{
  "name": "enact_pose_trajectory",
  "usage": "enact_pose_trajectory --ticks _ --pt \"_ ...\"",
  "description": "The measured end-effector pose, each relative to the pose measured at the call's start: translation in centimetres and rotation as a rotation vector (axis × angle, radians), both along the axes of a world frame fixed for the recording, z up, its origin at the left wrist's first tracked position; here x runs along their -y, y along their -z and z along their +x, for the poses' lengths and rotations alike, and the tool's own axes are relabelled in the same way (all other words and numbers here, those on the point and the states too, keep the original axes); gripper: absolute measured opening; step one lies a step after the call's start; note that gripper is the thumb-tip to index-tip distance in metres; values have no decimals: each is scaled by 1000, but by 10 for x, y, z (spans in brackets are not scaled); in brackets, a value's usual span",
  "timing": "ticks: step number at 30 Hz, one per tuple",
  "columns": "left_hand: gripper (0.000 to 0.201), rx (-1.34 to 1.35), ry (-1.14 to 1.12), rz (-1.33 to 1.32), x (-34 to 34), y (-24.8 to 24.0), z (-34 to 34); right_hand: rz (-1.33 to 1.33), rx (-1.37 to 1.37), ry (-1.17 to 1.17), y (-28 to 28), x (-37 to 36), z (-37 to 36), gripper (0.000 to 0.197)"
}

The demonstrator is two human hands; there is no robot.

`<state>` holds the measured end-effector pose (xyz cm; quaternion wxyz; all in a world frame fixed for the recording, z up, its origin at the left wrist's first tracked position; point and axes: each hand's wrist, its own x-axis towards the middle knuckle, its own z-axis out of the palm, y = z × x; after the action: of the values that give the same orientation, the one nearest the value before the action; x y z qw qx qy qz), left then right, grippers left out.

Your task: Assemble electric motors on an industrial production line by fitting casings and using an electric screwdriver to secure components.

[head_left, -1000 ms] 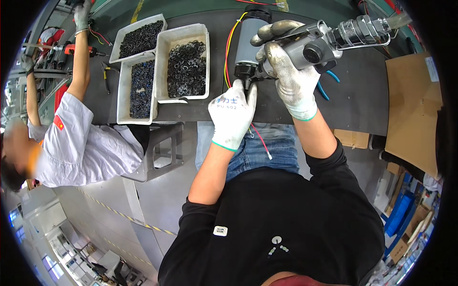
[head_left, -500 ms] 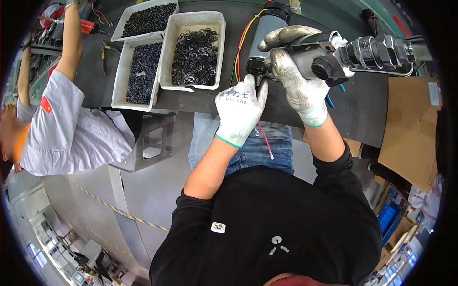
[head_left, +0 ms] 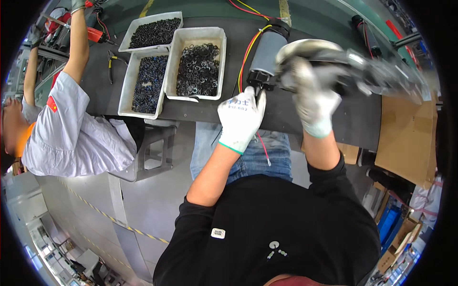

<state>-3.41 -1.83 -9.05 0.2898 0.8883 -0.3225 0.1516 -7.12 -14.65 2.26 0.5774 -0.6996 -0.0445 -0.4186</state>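
Both my hands wear white gloves with coated fingers. My left hand (head_left: pixel 241 113) is closed in a pinch at the near end of a grey cylindrical motor (head_left: pixel 268 53) with black end caps, where a short shaft sticks out. Red and yellow wires run along the motor's left side. My right hand (head_left: pixel 312 90), smeared by motion, is wrapped round a dark metal power tool (head_left: pixel 350 71) with a thick fitting at its far right end. The tool's tip is beside the motor's near end; whether they touch is hidden by blur. A red wire (head_left: pixel 263 148) hangs below my left hand.
White trays of small black parts stand left of the motor: open rings in the nearest tray (head_left: pixel 222 71). Pliers (head_left: pixel 111 66) lie farther left. A co-worker (head_left: pixel 78 128) sits at the left. A cardboard box (head_left: pixel 408 138) stands at the right, and another motor (head_left: pixel 366 35) lies at the back right.
My right hand has swung the tool, its fitting end dropping toward me and right. My left hand stays at the motor's near end. The whole view has shifted slightly.
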Motion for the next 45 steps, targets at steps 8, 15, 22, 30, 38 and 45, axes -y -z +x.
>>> enact_pose_trajectory --ticks 8,15,22,30,38,45 --pt "34 51 5 96 -10 -20 4 -115 -121 454 -13 150 -16 30" --pt "48 20 281 -339 36 -54 34 -760 -49 1133 45 163 -13 54" --pt "77 -432 156 -439 78 -4 60 -1198 -688 561 148 94 27 59" --pt "88 -369 393 -751 68 -25 39 503 -414 -116 78 46 37 62" --pt "93 -552 260 -736 68 -39 51 -345 -662 605 30 107 192 84" --pt "73 -285 553 -249 0 -11 -2 -1444 -904 639 29 220 332 49"
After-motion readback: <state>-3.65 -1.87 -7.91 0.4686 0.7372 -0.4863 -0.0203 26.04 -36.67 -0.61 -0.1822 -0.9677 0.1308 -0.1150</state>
